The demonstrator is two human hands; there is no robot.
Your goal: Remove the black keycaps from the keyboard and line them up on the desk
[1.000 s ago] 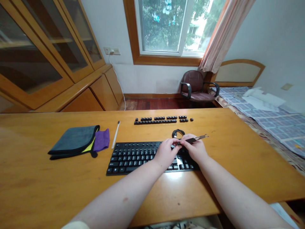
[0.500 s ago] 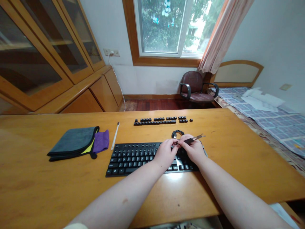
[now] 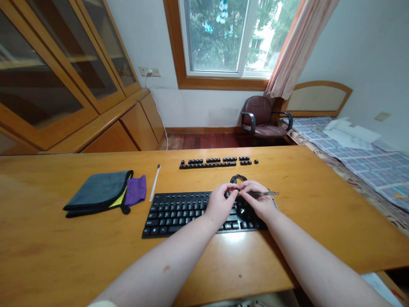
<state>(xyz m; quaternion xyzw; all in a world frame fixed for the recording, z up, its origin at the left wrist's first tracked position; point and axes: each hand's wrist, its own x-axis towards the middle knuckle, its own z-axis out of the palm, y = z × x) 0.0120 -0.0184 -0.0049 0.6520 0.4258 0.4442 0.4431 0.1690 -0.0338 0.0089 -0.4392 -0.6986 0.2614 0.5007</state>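
Over the right part of a black keyboard (image 3: pixel 179 215), my two hands meet at the fingertips. My left hand (image 3: pixel 222 202) is closed in a pinch on a small dark piece that looks like a keycap, mostly hidden by the fingers. Held in my right hand (image 3: pixel 257 202) is a thin keycap puller (image 3: pixel 271 193), its metal end sticking out to the right. Its handle is largely covered by my fingers. The keyboard's top row has gaps between its keys. Behind the hands lies a coiled black cable (image 3: pixel 238 177).
Loose black keycaps (image 3: pixel 207 165) stand in two rows at the table's far side. Left of the keyboard lie a white toothbrush (image 3: pixel 155 183), a purple cloth (image 3: pixel 136 190) and a folded grey cloth (image 3: pixel 96 192). An armchair (image 3: pixel 258 113) stands beyond the table (image 3: pixel 79 264).
The keycap puller has turned in my right hand from slanting upward to nearly level. My fingertips have shifted slightly, while the keyboard and the keycap rows have stayed put.
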